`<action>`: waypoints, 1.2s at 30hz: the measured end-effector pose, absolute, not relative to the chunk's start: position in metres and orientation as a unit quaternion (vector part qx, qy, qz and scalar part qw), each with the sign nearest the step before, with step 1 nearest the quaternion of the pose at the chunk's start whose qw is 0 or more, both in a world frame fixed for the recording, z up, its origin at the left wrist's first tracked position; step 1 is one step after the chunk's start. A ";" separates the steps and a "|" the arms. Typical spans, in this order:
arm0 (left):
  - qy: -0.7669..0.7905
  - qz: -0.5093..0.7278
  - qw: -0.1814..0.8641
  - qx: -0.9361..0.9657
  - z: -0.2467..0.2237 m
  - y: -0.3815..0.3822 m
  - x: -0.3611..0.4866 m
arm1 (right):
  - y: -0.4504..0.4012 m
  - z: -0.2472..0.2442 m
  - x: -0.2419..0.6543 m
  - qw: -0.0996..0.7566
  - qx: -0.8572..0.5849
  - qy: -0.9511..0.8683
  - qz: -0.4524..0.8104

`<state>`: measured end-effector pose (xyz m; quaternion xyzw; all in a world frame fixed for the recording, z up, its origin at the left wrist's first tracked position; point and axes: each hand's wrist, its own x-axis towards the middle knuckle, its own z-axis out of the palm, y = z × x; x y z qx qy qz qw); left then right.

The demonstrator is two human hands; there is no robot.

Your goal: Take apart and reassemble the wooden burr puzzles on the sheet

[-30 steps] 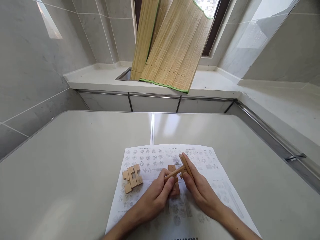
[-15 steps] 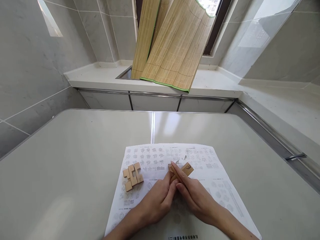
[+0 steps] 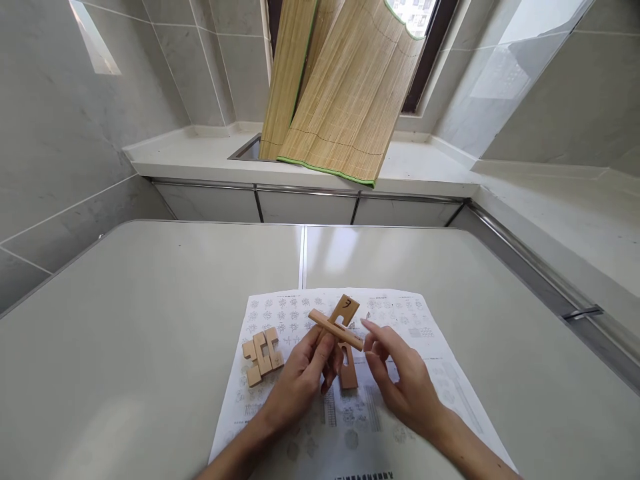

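Note:
My left hand [image 3: 316,357] is closed round wooden puzzle pieces that cross one another. One is a flat slotted piece [image 3: 346,305] with a dark mark like a 3, pointing up and away. A narrow wooden bar [image 3: 320,319] lies slanted across it. Below hangs a darker slotted piece [image 3: 349,379]; whether it joins the others is hidden by my fingers. Just right of the bar's end is my right hand [image 3: 400,370], holding nothing, its index finger stretched out and the others bent. Several notched wooden pieces [image 3: 263,357] lie together to the left.
Under my hands a large printed sheet [image 3: 440,387] with small diagrams covers the near part of the pale table [image 3: 150,333]. Behind the table's far edge runs a white ledge [image 3: 200,157], with a bamboo mat [image 3: 345,100] leaning by the window.
My hands were together round the pieces; now the right hand has come away to the right. In my left hand the pieces are raised and turned, showing the crossed bar and lower slotted piece.

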<state>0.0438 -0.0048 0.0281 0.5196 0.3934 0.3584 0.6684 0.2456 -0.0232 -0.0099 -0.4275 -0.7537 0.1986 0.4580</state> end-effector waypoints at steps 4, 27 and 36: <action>0.398 0.361 0.660 0.526 0.026 -0.005 0.045 | -0.023 -0.008 0.243 0.451 -0.390 -0.783 0.178; 0.392 0.335 0.655 0.552 0.025 -0.008 0.046 | -0.022 -0.003 0.244 0.462 -0.375 -0.781 0.187; 0.384 0.374 0.673 0.509 0.021 -0.002 0.043 | -0.021 -0.012 0.245 0.413 -0.429 -0.774 0.217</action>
